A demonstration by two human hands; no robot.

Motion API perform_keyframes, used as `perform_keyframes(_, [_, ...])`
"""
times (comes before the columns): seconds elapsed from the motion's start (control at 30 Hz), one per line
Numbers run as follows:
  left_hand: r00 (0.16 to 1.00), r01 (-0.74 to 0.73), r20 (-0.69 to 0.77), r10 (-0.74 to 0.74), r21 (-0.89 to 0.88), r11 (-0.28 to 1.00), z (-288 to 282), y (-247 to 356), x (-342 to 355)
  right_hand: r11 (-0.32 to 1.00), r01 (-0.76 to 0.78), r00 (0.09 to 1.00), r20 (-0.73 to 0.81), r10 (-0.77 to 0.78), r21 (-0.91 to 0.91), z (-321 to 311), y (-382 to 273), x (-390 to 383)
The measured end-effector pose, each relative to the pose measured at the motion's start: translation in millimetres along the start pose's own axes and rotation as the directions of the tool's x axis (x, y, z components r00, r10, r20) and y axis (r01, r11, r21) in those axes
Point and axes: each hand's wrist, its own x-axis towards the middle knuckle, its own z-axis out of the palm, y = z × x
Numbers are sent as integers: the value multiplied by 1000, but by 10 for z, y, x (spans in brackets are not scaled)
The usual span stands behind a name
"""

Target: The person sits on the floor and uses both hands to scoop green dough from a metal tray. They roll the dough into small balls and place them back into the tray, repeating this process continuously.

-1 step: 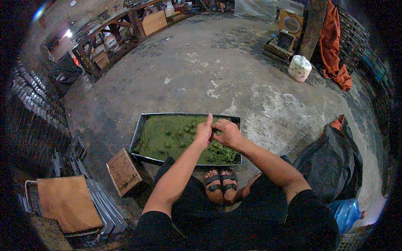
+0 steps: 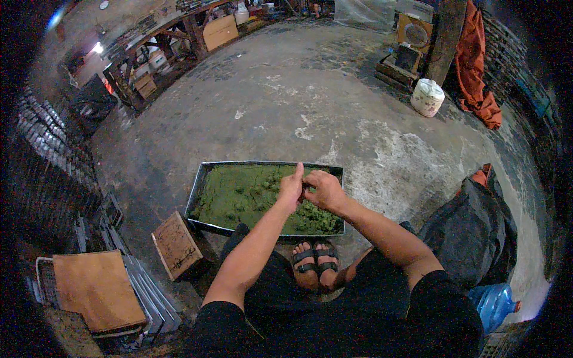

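Note:
A long metal tray (image 2: 194,191) lies on the floor in front of my feet. It holds a moist-looking green mass (image 2: 230,194), flat and cracked on the left, lumpy in the middle and at the right. Above the tray's right half my two hands meet. My left hand (image 2: 290,188) has its thumb pointing up and its other fingers curled. Against it, my right hand (image 2: 324,188) is closed with bent fingers. Whatever is between the hands, if anything, is hidden by the fingers.
A wooden box (image 2: 177,246) stands left of the tray, near a brown board (image 2: 98,289) on stacked metal frames. At the right lie a black sack (image 2: 471,230) and a blue water jug (image 2: 492,307). Farther off stands a white lidded pot (image 2: 427,98).

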Motion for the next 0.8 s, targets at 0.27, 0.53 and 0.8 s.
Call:
perform_keyframes(0.27, [982,146,155,-108,-261,954,-17,126,-94,376,-481,779,190,597,792,-160,200,55])
perform_keyframes(0.53, [981,160,162,-104,-387,908,-176,168,-11,0,-506,696,408,590,862,-250,458,38])
perform_keyframes(0.8, [983,136,165,-86,-320,938,-160,181,-38,86,-540,683,376,626,838,-270,448,18])
